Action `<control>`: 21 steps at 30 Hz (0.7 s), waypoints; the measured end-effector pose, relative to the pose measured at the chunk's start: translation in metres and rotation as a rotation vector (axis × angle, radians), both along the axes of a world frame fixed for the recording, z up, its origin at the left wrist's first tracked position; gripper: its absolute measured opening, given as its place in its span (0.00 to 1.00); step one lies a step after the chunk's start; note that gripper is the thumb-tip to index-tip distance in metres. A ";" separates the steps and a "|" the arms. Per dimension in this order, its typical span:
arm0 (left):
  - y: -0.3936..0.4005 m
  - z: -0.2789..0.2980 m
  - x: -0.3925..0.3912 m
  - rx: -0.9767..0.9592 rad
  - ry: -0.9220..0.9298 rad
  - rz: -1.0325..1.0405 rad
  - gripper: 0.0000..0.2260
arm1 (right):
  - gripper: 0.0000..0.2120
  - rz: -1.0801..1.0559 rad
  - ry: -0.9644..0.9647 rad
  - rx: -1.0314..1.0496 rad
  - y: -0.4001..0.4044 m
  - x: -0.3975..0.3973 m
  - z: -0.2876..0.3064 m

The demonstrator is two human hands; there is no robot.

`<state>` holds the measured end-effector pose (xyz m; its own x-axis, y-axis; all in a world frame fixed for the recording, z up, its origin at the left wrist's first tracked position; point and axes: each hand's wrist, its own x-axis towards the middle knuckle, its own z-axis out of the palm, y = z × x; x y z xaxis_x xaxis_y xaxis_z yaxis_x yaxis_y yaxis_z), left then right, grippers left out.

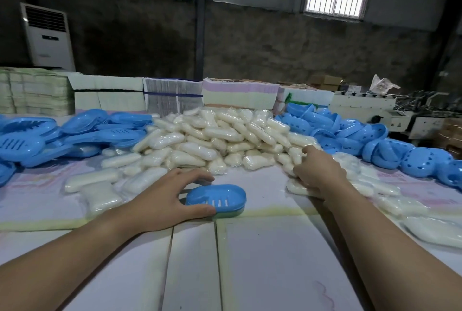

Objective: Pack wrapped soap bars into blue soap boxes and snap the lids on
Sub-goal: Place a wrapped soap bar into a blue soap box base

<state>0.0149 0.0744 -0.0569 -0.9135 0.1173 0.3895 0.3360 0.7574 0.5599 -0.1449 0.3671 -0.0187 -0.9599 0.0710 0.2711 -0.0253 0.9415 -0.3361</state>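
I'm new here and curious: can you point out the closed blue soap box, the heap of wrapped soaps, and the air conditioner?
closed blue soap box (217, 198): head view, slotted lid.
heap of wrapped soaps (212, 135): head view, middle.
air conditioner (48, 38): head view, front panel.

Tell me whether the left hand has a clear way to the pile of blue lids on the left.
Probably yes: the left hand grips the closed soap box, so it must let go first; only loose soap bars lie toward the blue lids.

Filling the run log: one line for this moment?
left hand grips soap box | right hand on wrapped soap bars | lid on
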 end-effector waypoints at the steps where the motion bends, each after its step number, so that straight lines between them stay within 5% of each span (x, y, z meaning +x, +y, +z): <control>1: 0.000 0.000 0.000 0.005 -0.009 -0.002 0.23 | 0.25 0.003 0.010 -0.009 0.000 0.001 0.000; 7: -0.002 -0.001 -0.002 0.011 0.030 0.053 0.28 | 0.26 0.107 0.187 -0.117 -0.009 0.010 0.007; 13: -0.001 0.000 -0.004 0.025 0.000 0.059 0.33 | 0.21 0.686 0.137 -0.377 -0.043 0.048 0.020; 21: -0.002 0.003 -0.002 0.071 -0.011 0.046 0.35 | 0.17 1.037 -0.059 -0.127 -0.086 0.085 0.005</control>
<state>0.0127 0.0725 -0.0536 -0.9217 0.0477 0.3850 0.2951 0.7305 0.6159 -0.0604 0.2812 -0.0142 -0.5779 -0.7701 0.2702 -0.7808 0.4252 -0.4578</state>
